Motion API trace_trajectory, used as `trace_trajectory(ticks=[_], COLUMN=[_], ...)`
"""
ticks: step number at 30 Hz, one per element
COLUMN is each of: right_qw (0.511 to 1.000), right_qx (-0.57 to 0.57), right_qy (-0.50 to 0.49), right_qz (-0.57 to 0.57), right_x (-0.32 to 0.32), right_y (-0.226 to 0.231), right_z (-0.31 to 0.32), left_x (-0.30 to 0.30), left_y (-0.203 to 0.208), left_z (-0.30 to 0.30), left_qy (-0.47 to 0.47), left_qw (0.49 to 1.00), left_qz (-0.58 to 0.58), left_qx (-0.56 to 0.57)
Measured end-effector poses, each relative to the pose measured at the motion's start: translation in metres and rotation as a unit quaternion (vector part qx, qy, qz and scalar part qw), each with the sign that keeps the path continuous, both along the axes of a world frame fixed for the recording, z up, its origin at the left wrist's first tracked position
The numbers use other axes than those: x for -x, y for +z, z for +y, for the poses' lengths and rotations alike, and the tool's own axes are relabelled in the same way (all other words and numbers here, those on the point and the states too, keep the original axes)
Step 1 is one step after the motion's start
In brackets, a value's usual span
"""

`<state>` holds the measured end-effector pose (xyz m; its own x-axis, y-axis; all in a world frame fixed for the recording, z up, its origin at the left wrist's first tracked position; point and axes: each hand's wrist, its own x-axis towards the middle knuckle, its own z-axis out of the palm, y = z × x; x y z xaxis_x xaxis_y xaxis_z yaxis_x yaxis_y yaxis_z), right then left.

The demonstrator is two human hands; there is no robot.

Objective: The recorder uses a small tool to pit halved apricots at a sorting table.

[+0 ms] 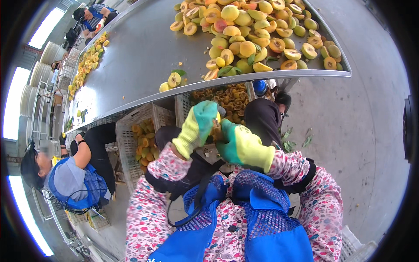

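Observation:
My left hand, in a yellow-green glove with green fingers, is closed in front of my lap. Bits of yellow and dark grey show at its fingertips; what it grips is mostly hidden. Close beside it, my right hand in a matching glove has its fingers closed around a piece of yellow-brown stone fruit, largely covered by the gloves. Below and beyond both hands, a crate holds many brownish fruit halves. On the metal table, a large heap of yellow, peach-like stone fruit lies, many cut in half.
The metal table's raised edge runs just beyond my hands. A light plastic crate of fruit stands at my left. One co-worker sits left, another at the far left. Loose leaves lie on the floor at right.

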<state>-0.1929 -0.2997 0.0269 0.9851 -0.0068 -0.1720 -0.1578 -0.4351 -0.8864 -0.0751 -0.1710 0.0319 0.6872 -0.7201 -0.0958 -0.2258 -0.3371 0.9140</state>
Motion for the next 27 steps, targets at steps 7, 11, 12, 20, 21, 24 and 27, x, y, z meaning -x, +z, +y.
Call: trace_trajectory(ticks=[7,11,12,20,21,24,27], right_qw=[0.992,0.981,0.982,0.89,0.933,0.995,0.932], right_qx=[-0.098,0.128,0.116,-0.386,-0.261,0.051,0.242], right_qy=[0.071,0.139,0.14,0.07,0.085,0.083,0.269], right_qz=[0.038,-0.05,-0.044,0.232,0.234,-0.034,-0.025], right_x=[-0.001,-0.004,-0.005,-0.007,-0.01,0.01,0.001], right_y=[-0.009,-0.018,-0.019,-0.006,0.002,-0.053,-0.045], right_z=[-0.006,0.0,0.003,-0.003,-0.001,0.018,0.019], left_x=[0.006,-0.004,-0.001,0.032,0.034,0.022,0.008], left_y=[-0.02,-0.016,-0.016,-0.037,-0.046,-0.055,-0.064], left_z=[0.019,0.027,0.028,0.035,0.034,0.048,0.064], left_qy=[-0.052,-0.032,-0.028,0.075,0.114,0.03,-0.109], left_qw=[0.992,0.953,0.952,0.947,0.936,0.992,0.981], left_qz=[0.071,0.298,0.302,0.269,0.279,0.118,0.148], left_qx=[0.09,0.051,0.051,0.158,0.184,0.036,0.055])
